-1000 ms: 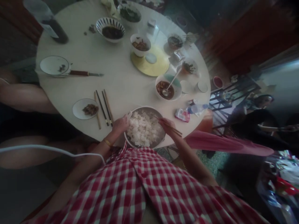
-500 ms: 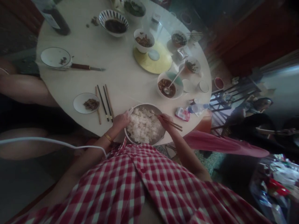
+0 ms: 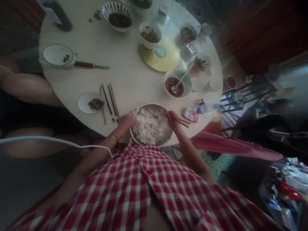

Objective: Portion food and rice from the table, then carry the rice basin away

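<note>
A metal bowl (image 3: 166, 138) heaped with white rice (image 3: 150, 125) sits at the near edge of the round white table (image 3: 127, 77). My left hand (image 3: 125, 121) grips the bowl's left rim, fingers closed on it beside a white handle sticking out of the rice. My right hand (image 3: 172, 120) rests at the bowl's right rim, closed on a pair of wooden chopsticks (image 3: 181, 121) whose ends point right.
Loose chopsticks (image 3: 109, 104) and a small plate of scraps (image 3: 90, 102) lie left of the bowl. A soup bowl with a spoon (image 3: 176, 86), several dishes, a knife (image 3: 91, 65), a dark bottle (image 3: 57, 14) and a yellow mat (image 3: 160, 59) stand further back. Other people sit left and right.
The view has shifted slightly, so the table sits higher in frame. My right hand has drawn the chopsticks a little closer to the bowl's rim. My left hand keeps its hold.
</note>
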### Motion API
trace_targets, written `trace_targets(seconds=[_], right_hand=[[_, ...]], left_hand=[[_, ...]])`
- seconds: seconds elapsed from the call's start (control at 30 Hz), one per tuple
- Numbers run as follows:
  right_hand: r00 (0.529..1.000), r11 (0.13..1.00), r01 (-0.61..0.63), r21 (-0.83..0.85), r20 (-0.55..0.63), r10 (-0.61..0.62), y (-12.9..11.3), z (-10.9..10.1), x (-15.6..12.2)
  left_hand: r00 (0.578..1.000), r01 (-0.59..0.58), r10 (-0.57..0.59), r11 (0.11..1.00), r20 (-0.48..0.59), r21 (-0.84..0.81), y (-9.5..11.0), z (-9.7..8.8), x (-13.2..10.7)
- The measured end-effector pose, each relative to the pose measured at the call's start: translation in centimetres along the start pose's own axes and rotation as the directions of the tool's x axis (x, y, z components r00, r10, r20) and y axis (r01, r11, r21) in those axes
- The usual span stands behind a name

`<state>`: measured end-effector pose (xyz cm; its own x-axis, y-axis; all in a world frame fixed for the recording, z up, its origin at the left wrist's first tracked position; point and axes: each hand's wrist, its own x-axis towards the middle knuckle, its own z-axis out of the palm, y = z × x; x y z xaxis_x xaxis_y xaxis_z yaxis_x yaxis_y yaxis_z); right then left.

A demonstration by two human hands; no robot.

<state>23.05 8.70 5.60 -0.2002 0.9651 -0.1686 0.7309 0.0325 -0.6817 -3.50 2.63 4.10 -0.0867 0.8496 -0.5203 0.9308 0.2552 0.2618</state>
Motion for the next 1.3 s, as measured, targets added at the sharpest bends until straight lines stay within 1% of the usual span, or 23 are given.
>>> trace_targets(seconds=[0.07, 0.13, 0.2, 0.23, 0.3, 0.37, 0.4, 0.47, 0.53, 0.6, 0.63, 0.7, 0.73, 0.77, 0.8, 0.87, 0.93, 0.97, 1.03, 1.13, 1.23, 1.3], right_hand=[[0.999, 0.999, -0.026, -0.037, 0.020, 0.027, -0.4, 0.4, 0.0], [0.993, 0.997, -0.072, -0.038, 0.091, 0.075, -0.8, 0.8, -0.5], [0.985, 0.996, -0.088, -0.025, 0.148, 0.091, -1.2, 0.5, -1.8], [0.984, 0.996, -0.088, -0.014, 0.154, 0.089, -1.4, -0.1, -2.5], [0.990, 0.996, -0.092, -0.007, 0.108, 0.092, -1.8, -1.7, -4.0], [0.995, 0.994, -0.096, -0.046, 0.019, 0.096, -2.1, -3.3, -5.3], [0.995, 0.992, -0.097, -0.081, -0.014, 0.097, -2.1, -3.9, -5.8], [0.992, 0.983, -0.122, -0.139, -0.035, 0.118, -1.8, -4.4, -6.6], [0.981, 0.971, -0.196, -0.139, -0.022, 0.195, -1.3, -3.8, -7.1], [0.944, 0.943, -0.330, -0.044, -0.015, 0.329, -0.7, -2.4, -7.4], [0.912, 0.911, -0.409, 0.042, -0.020, 0.410, -0.4, -1.6, -7.4], [0.836, 0.810, -0.530, 0.251, -0.006, 0.548, -0.3, 0.2, -7.2], [0.812, 0.760, -0.553, 0.341, 0.013, 0.584, -0.4, 1.1, -7.0], [0.806, 0.730, -0.550, 0.406, 0.030, 0.591, -0.6, 2.0, -6.7], [0.818, 0.721, -0.531, 0.445, 0.045, 0.574, -0.9, 2.9, -6.3], [0.854, 0.741, -0.484, 0.466, 0.065, 0.517, -1.7, 4.2, -5.4], [0.875, 0.762, -0.460, 0.456, 0.086, 0.477, -2.7, 4.7, -4.5], [0.882, 0.769, -0.452, 0.452, 0.095, 0.462, -3.1, 4.5, -4.1], [0.903, 0.793, -0.417, 0.443, 0.106, 0.416, -3.7, 3.3, -3.6], [0.936, 0.855, -0.349, 0.382, 0.113, 0.332, -3.6, 0.3, -3.8], [0.955, 0.928, -0.291, 0.231, 0.136, 0.266, -2.8, -2.5, -4.7], [0.974, 0.968, -0.220, 0.123, 0.090, 0.209, -2.2, -3.6, -5.1]], left_hand=[[1.000, 0.005, -0.005, 1.000, -0.007, 0.005, 0.0, 0.0, 0.0], [1.000, 0.009, -0.009, 1.000, -0.011, 0.008, 0.0, 0.0, 0.0], [1.000, 0.009, -0.009, 1.000, -0.007, 0.006, 0.1, 0.0, 0.0], [1.000, 0.010, -0.010, 1.000, -0.004, 0.006, 0.2, -0.1, -0.1], [1.000, 0.013, -0.013, 1.000, 0.003, 0.007, 0.3, -0.2, -0.1], [1.000, 0.013, -0.013, 1.000, 0.007, 0.007, 0.4, -0.3, -0.2], [1.000, 0.013, -0.013, 1.000, 0.009, 0.005, 0.4, -0.3, -0.2], [1.000, 0.010, -0.010, 1.000, 0.014, -0.004, 0.4, -0.3, -0.3], [1.000, 0.009, -0.009, 1.000, 0.020, -0.014, 0.5, -0.3, -0.3], [1.000, 0.010, -0.009, 1.000, 0.023, -0.026, 0.5, -0.3, -0.3], [1.000, 0.009, -0.009, 0.999, 0.022, -0.032, 0.6, -0.3, -0.3], [1.000, 0.013, -0.012, 0.999, 0.013, -0.040, 0.7, -0.2, -0.4], [1.000, 0.016, -0.015, 0.999, 0.010, -0.041, 0.7, -0.2, -0.4], [1.000, 0.020, -0.019, 0.999, 0.010, -0.042, 0.7, -0.2, -0.4], [1.000, 0.024, -0.024, 0.999, 0.013, -0.042, 0.7, -0.2, -0.4], [0.999, 0.027, -0.026, 0.998, 0.026, -0.049, 0.7, -0.3, -0.5], [0.999, 0.023, -0.021, 0.998, 0.034, -0.062, 0.7, -0.4, -0.5], [0.999, 0.021, -0.019, 0.998, 0.037, -0.066, 0.7, -0.5, -0.5], [0.999, 0.019, -0.016, 0.998, 0.035, -0.067, 0.7, -0.5, -0.5], [0.999, 0.024, -0.023, 0.998, 0.027, -0.055, 0.6, -0.4, -0.4], [0.999, 0.027, -0.026, 0.998, 0.024, -0.056, 0.6, -0.2, -0.4], [0.999, 0.024, -0.023, 0.998, 0.024, -0.065, 0.5, -0.1, -0.4]])
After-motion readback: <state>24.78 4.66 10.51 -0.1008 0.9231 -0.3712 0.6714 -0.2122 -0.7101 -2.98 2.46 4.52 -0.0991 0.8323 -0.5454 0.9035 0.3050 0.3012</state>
